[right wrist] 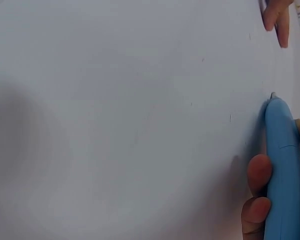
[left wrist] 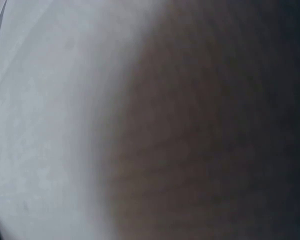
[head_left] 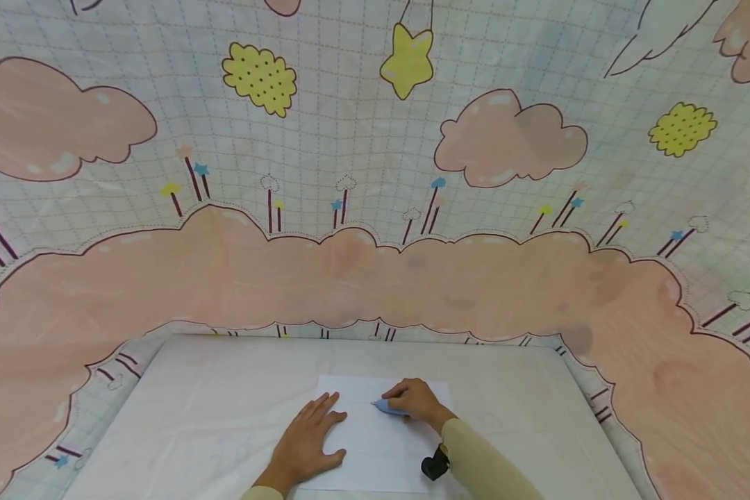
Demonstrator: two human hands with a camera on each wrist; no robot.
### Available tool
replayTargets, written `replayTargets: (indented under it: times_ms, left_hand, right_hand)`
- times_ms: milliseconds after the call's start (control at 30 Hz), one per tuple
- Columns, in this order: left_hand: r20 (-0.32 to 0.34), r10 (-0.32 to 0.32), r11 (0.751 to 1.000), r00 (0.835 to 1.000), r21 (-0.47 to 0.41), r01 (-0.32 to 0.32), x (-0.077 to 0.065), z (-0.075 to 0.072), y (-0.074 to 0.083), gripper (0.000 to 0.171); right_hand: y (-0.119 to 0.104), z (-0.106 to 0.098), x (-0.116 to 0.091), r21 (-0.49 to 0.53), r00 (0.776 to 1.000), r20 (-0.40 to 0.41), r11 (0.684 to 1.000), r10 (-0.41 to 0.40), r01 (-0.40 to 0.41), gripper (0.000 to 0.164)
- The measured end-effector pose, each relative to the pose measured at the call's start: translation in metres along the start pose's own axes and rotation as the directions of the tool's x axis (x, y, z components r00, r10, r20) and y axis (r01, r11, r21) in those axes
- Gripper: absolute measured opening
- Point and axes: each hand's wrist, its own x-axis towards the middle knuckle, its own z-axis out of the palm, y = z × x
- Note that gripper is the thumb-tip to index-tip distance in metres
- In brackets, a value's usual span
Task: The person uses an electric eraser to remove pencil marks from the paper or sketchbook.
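A white sheet of paper [head_left: 375, 469] lies on the white table. On its left side my left hand [head_left: 309, 437] rests with fingers fairly straight and the thumb apart. My right hand [head_left: 417, 401] grips a light-blue, thick-bodied tool [head_left: 387, 406] with a narrow tip, which points left over the paper. In the right wrist view the same blue tool [right wrist: 285, 165] shows a small metallic tip at the surface; its exact kind is unclear. Fingertips [right wrist: 260, 170] press along its side. Several short dark marks [right wrist: 230, 118] show on the paper. Blurred skin fills most of the left wrist view.
The white tabletop [head_left: 225, 389] surrounds the sheet. Behind and beside it hangs a cloth [head_left: 350, 278] printed with pink clouds and yellow stars. A black heart-shaped piece [head_left: 435, 465] sits at my right wrist, below the beige sleeve [head_left: 481, 458].
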Motion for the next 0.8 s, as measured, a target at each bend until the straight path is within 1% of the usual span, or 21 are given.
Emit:
replayTargets:
  times_ms: [133, 433, 600, 800]
  left_hand:
    - [0.021, -0.008, 1.0, 1.0, -0.001, 0.008, 0.0, 0.0, 0.0, 0.06]
    - [-0.004, 0.01, 1.0, 1.0, 0.005, -0.01, 0.001, 0.003, 0.0, 0.06]
    - [0.003, 0.005, 1.0, 1.0, 0.011, -0.005, 0.001, 0.004, -0.001, 0.061]
    - [0.018, -0.009, 1.0, 1.0, 0.009, 0.009, 0.0, 0.002, -0.001, 0.061]
  right_hand:
    - [-0.001, 0.004, 0.002, 0.012, 1.0, -0.001, 1.0, -0.008, 0.008, 0.017]
    - [-0.004, 0.01, 0.007, -0.005, 1.0, -0.007, 1.0, -0.018, 0.018, 0.017]
    - [-0.005, 0.012, 0.009, 0.001, 0.999, 0.001, 0.999, -0.032, 0.032, 0.018]
    - [-0.004, 0.014, 0.01, 0.007, 1.0, -0.001, 1.0, -0.014, 0.014, 0.016]
